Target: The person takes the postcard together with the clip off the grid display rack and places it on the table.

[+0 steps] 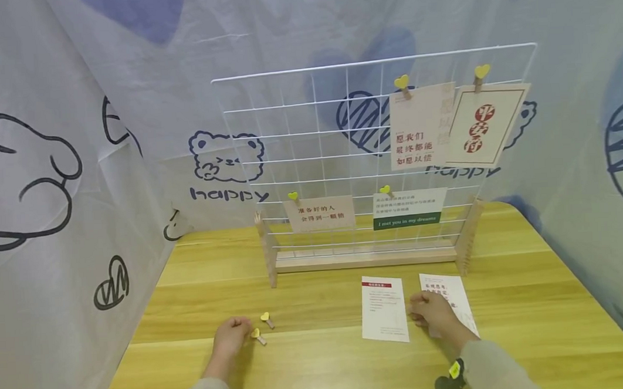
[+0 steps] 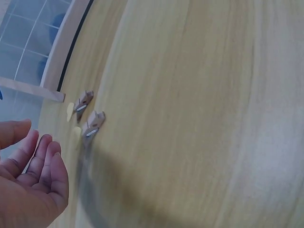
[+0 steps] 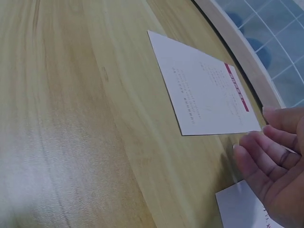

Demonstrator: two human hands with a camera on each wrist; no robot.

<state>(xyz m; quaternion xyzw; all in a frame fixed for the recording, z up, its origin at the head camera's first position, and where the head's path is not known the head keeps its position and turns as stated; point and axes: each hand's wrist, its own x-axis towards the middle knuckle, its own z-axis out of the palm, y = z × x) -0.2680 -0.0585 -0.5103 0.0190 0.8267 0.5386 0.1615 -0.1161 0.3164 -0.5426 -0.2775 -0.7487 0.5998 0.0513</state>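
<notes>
red-banded card [image 3: 199, 90]: flat on wooden table [image 3: 95, 118] | right hand [image 3: 280, 175]: near its corner | second card [image 3: 241, 204]: partly in view

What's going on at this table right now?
A person's left hand is beside two heart-topped clips lying on the table, and their right hand is near two loose cards. Both hands look empty. Behind them, four cards hang clipped to a white wire grid.

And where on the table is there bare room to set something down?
A broad bare patch of table lies between the heart clips and the red-headed card, in front of the grid rack. Another lies right of the lettered card. It's crowded where the right grip is beside both cards, and the left grip beside the clips.
</notes>
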